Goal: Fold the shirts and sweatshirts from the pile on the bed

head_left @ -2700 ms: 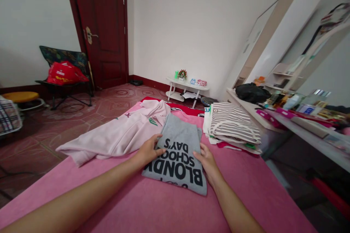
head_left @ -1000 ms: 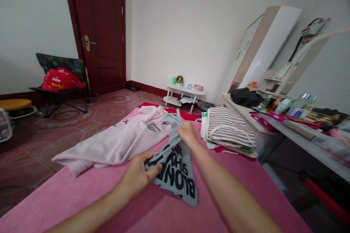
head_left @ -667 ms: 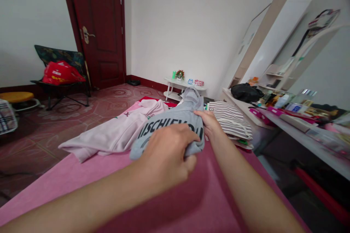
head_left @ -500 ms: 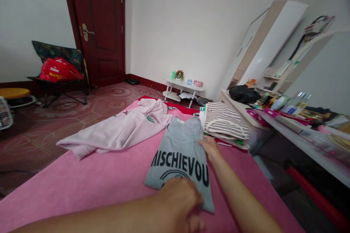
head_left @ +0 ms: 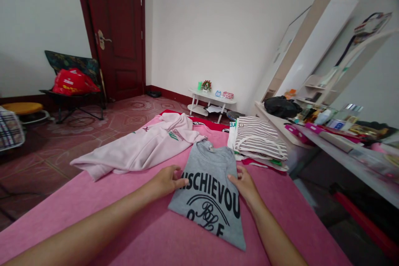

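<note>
A grey T-shirt [head_left: 215,162] with black lettering lies folded into a narrow panel on the pink bedspread. At its left edge, my left hand [head_left: 165,181] has its thumb on the cloth and its fingers curled at the side. My right hand [head_left: 245,183] pinches the opposite edge, thumb on top and fingertips partly hidden. Left of the T-shirt, a pale pink sweatshirt [head_left: 140,145] is spread loosely, its edge close to the grey collar. A stack of folded clothes topped by a striped garment [head_left: 258,135] sits just beyond my right hand.
The pink bedspread [head_left: 137,232] runs under everything. On the right stands a dressing table [head_left: 352,162] crowded with bottles, boxes and a black bag [head_left: 280,107]. A low white table [head_left: 212,96] is by the far wall; a folding chair [head_left: 75,66] holds a red bag.
My left hand has moved from the T-shirt's lower end up to its left edge, uncovering the lower print. My right hand has slid down the right edge. The view has shifted slightly.
</note>
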Demonstrator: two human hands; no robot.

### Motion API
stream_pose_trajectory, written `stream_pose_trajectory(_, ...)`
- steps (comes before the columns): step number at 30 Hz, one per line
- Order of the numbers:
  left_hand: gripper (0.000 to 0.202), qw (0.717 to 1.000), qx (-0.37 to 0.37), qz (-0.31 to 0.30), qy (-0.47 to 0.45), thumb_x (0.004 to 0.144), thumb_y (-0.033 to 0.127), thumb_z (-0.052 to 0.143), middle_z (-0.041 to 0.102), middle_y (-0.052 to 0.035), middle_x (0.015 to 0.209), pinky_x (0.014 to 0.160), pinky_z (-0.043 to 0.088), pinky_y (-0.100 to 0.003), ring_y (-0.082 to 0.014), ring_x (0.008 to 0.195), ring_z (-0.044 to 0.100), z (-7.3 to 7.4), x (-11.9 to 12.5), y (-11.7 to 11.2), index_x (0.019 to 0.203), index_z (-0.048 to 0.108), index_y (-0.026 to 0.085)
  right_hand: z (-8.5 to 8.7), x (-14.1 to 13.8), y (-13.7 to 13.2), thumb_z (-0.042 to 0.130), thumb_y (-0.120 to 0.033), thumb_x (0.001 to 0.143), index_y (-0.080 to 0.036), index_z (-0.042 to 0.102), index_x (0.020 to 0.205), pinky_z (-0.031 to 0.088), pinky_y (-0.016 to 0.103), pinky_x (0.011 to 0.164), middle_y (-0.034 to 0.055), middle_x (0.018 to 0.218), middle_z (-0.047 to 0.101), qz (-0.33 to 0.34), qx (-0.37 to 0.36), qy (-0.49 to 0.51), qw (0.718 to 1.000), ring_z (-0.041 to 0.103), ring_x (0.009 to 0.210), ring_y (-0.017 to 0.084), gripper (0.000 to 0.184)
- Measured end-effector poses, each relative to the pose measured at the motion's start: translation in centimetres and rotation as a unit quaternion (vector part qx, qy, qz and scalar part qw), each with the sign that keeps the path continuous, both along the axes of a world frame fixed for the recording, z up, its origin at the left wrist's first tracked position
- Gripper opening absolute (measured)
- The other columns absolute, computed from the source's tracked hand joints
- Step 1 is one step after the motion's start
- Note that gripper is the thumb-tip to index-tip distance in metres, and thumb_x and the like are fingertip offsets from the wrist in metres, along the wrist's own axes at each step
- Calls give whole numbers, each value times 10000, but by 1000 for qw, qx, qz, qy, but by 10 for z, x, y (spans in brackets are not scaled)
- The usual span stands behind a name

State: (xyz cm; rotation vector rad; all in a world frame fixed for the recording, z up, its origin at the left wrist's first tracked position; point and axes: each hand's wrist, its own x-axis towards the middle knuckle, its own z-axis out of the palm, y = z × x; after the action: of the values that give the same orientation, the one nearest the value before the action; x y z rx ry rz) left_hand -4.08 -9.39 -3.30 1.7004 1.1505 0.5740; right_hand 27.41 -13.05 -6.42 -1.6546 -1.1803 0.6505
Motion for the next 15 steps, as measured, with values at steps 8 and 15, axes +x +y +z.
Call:
stream_pose_trajectory(8, 442, 971, 220, -91, 13, 725, 214, 593, 631, -88, 1077, 920, 444, -338, -239, 996, 577, 39, 59, -52, 1165, 614, 173, 52, -31, 3, 448, -611, 793, -179, 588, 1112, 461, 400, 883, 126, 1093, 665, 42, 25, -143, 989, 615, 1026, 275, 555)
stream_pose_trajectory(15, 544, 924, 311, -221, 21, 596, 356, 756, 414, -153, 1368, 1072, 282, -504, -388, 1255, 355, 29, 105, -89, 1108, 673, 191, 97, -84, 1, 640, -599, 667, -181, 547, 1212, 445, 436, 826, 158, 1042, 676, 136, -171, -413, 884, 624, 982, 360, 693)
